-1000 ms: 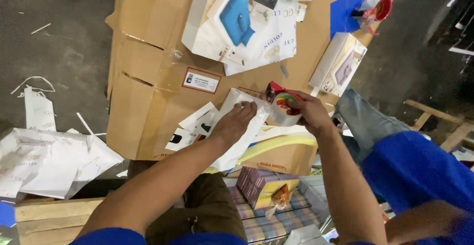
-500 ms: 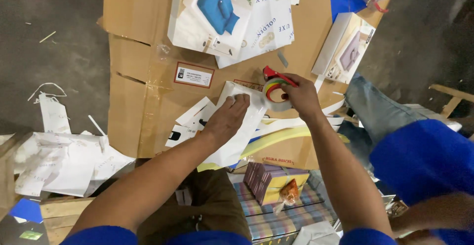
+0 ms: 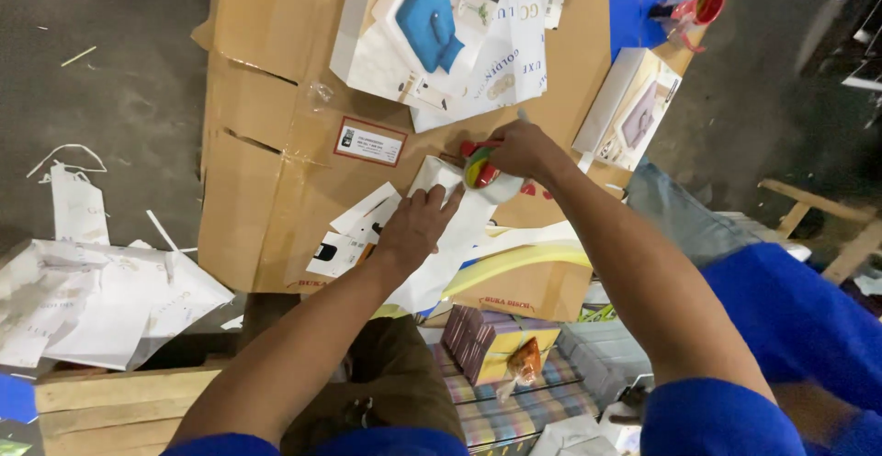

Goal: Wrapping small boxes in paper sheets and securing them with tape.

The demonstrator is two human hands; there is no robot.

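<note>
Dim overhead light, soft shadows, slight blur

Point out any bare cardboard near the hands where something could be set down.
Bare cardboard lies left of the white label, reaching the floor-side edge. A smaller patch sits between the tape dispenser in the right hand and the white box. Crowded: the top stack of printed sheets, and papers under the left hand.

Two bare hands work over a white wrapped parcel on flattened cardboard.

The left hand (image 3: 418, 226) presses flat on the white paper-wrapped parcel (image 3: 450, 236), while the right hand (image 3: 522, 148) closes round a red-handled tape dispenser (image 3: 485, 171) at the parcel's top edge; the large brown cardboard sheet (image 3: 276, 190) lies beneath, with a white box showing a blue wallet (image 3: 413, 33) farther up.
</note>
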